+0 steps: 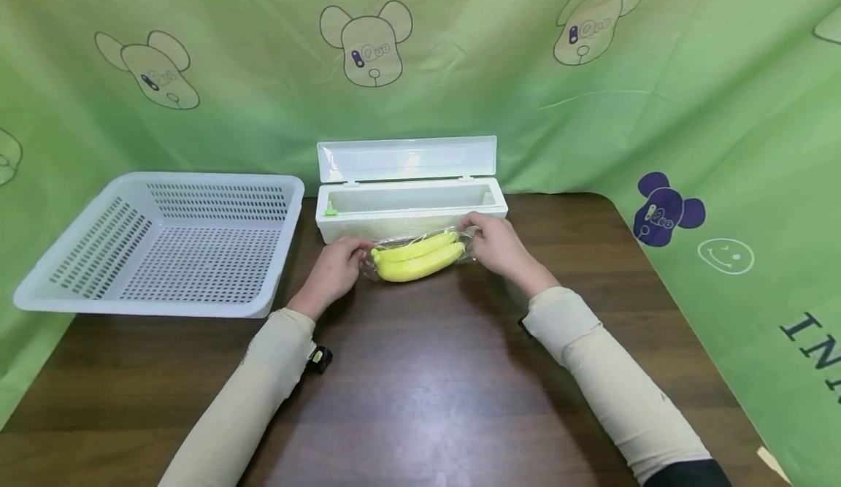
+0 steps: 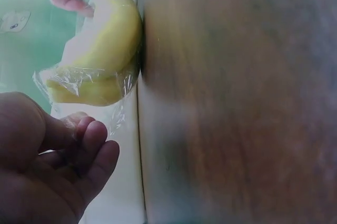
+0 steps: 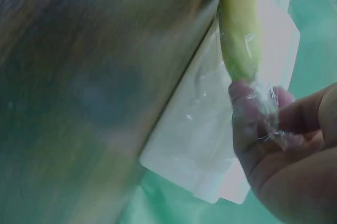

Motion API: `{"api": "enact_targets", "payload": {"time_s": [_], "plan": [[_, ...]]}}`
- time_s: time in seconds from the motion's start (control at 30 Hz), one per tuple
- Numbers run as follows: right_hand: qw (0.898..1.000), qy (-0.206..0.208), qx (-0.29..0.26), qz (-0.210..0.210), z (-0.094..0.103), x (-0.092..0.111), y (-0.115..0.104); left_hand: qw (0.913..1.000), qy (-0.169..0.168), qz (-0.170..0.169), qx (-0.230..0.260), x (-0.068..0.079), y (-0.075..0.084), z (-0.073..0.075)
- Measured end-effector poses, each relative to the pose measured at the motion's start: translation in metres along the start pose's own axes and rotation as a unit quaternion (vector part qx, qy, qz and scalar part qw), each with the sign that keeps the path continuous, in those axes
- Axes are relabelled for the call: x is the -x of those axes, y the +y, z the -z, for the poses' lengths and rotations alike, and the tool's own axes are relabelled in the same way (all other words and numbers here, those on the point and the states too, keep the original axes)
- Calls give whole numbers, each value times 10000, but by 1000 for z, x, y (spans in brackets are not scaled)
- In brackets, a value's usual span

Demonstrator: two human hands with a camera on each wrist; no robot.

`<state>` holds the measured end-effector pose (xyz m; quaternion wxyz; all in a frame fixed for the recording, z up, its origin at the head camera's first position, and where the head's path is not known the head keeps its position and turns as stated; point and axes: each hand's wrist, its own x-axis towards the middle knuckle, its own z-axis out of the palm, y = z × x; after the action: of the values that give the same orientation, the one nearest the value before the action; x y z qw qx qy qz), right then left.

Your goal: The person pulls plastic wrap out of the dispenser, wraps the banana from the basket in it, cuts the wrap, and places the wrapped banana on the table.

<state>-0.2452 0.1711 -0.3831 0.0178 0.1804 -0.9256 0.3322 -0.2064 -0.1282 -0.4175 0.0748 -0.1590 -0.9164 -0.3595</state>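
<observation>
Two yellow bananas (image 1: 420,262), wrapped together in clear plastic film (image 1: 369,268), are at the middle of the table's far part. At their left end my left hand (image 1: 336,264) pinches the film between thumb and fingers. The right hand (image 1: 496,244) pinches the film at the other end. In the left wrist view the film stretches from the bananas (image 2: 105,39) to the left fingertips (image 2: 95,132). Crumpled film (image 3: 268,110) shows between the right thumb and fingers in the right wrist view. Just behind the bananas stands a long white film dispenser box (image 1: 414,206).
The box's lid (image 1: 407,160) stands raised against the green printed curtain (image 1: 460,49). To the left is a white perforated plastic basket (image 1: 279,253). All of it stands on a dark brown wooden table (image 1: 420,399).
</observation>
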Motion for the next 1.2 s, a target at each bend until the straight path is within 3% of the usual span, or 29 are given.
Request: {"api": "enact_targets", "payload": {"time_s": [0.23,0.33,0.47,0.57,0.73,0.8,0.93,1.0,1.13,1.2], "plan": [[9956,-761,-468,278,-5,-4,8,9998,-114,130,-72,-3,-2,2],[9916,-993,-825,-39,-6,-2,10,9995,-258,178,-11,-6,-1,3],[9791,-1401,-1185,-873,-9,-3,12,9956,-381,594,613,-9,0,6],[9759,-1584,-1013,-1108,-11,-6,11,9926,-397,798,828,-10,0,8],[9903,-1304,134,-454,-7,-5,10,9942,-512,827,454,-8,-2,9],[9912,-1282,64,-318,-2,-3,13,9923,-534,968,554,-6,-3,12],[9877,-1343,-751,-260,12,5,20,9862,-477,1225,1006,-3,-6,17],[9887,-1131,-939,-297,17,9,21,9845,-417,1257,1154,-2,-6,19],[9987,-350,-294,217,17,18,9,9817,-124,1306,1378,2,1,23],[9973,-218,217,669,11,21,-4,9807,106,1335,1426,4,5,25]]}}
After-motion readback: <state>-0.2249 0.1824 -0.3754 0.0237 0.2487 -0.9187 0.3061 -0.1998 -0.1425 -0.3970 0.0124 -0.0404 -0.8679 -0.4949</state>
